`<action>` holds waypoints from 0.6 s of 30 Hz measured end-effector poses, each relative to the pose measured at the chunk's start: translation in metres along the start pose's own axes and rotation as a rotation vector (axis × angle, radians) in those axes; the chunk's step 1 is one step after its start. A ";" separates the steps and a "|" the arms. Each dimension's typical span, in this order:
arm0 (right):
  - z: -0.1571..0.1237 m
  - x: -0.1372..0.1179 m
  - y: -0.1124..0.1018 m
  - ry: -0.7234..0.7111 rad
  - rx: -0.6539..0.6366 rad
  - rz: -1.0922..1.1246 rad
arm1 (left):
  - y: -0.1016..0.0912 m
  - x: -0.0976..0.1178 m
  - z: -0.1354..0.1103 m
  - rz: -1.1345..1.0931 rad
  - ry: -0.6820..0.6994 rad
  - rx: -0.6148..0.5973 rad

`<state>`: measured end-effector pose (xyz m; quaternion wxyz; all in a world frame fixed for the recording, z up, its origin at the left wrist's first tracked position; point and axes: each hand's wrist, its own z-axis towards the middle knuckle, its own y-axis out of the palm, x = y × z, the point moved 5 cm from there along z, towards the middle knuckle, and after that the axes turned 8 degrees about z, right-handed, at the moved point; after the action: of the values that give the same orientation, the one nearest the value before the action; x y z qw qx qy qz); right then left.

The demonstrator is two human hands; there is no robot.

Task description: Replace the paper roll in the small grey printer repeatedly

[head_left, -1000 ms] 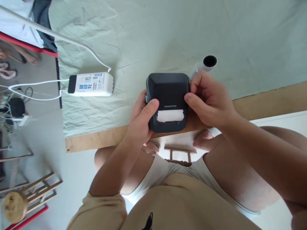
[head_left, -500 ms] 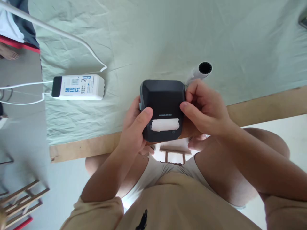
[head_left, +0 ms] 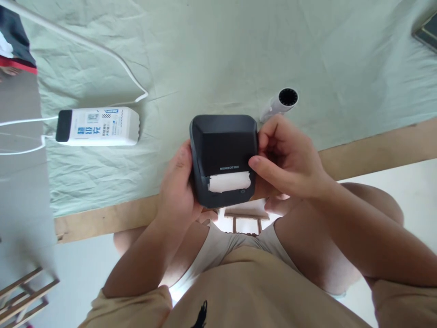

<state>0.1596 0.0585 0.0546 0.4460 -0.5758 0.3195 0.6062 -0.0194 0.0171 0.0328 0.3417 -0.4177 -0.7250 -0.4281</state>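
A small black label printer (head_left: 222, 150) is held over the table's near edge, with a strip of white paper (head_left: 229, 182) sticking out of its front slot. My left hand (head_left: 177, 187) wraps around its left side and underside. My right hand (head_left: 287, 157) grips its right side, thumb resting by the paper slot. Both hands are closed on the printer.
A pale green cloth (head_left: 239, 54) covers the wooden table (head_left: 375, 148). A white power bank (head_left: 97, 126) with white cables (head_left: 102, 54) lies at the left. A white cylinder with a dark end (head_left: 282, 101) lies just behind the printer. Wooden stool legs (head_left: 23, 296) stand lower left.
My left thumb has slid off the printer's front face to its left side. The printer sits slightly lower and further left in view, as the camera shifted.
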 end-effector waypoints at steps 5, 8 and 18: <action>0.000 0.007 0.001 0.037 -0.025 0.080 | 0.002 0.002 0.002 -0.051 0.107 -0.095; 0.000 0.006 -0.001 -0.023 -0.008 0.114 | 0.002 0.000 0.005 -0.037 0.124 -0.085; -0.002 -0.052 -0.016 -0.333 0.436 -0.186 | -0.004 -0.003 0.010 0.112 0.176 0.037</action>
<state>0.1716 0.0541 0.1074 0.6594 -0.3856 0.3105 0.5658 -0.0233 0.0238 0.0245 0.4350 -0.4120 -0.6754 -0.4301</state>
